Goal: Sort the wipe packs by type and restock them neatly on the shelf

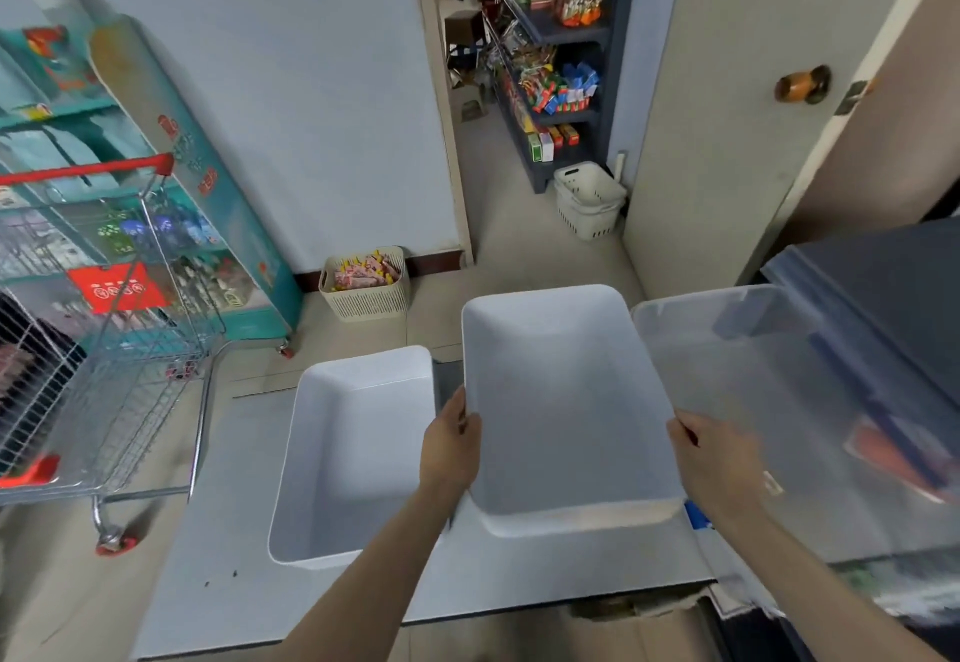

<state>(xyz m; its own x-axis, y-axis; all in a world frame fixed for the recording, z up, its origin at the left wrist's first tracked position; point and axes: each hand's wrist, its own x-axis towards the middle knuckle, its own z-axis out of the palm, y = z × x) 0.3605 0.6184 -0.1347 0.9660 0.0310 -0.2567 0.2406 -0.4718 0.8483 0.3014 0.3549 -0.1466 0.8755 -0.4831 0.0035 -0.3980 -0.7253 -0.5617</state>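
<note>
Two hands grip white bin (566, 401) by its side rims: left hand (451, 445) on left rim, right hand (714, 458) on right rim. Bin empty, long axis running away from person, above tabletop (228, 531). Second white bin (353, 453) just left, clear tub (769, 401) right. Beyond: beige basket (366, 282), shopping cart (98, 308), stocked shelf (561, 53). No wipe packs clearly discernible.

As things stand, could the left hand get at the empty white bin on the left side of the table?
Probably yes, once freed. The left hand grips the raised bin, as does the right hand. The other white bin sits open just beside it, nothing between.
</note>
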